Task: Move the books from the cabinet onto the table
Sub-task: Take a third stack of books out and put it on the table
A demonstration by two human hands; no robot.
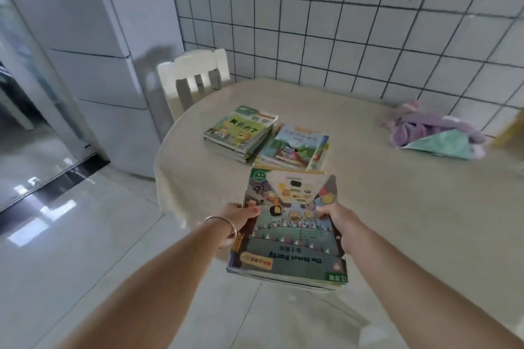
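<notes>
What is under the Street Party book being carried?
Under the Street Party book are more thin books, only their edges showing along the near side of the carried stack. Left hand and right hand grip it. Lower covers are hidden.

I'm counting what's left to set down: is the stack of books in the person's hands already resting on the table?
No: both the left hand and right hand hold the stack of books above the floor, short of the table.

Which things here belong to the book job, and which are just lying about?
Job: held stack of books, gripped by left hand and right hand; green stack; second stack; table.
Lying about: purple cloth; chair.
</notes>
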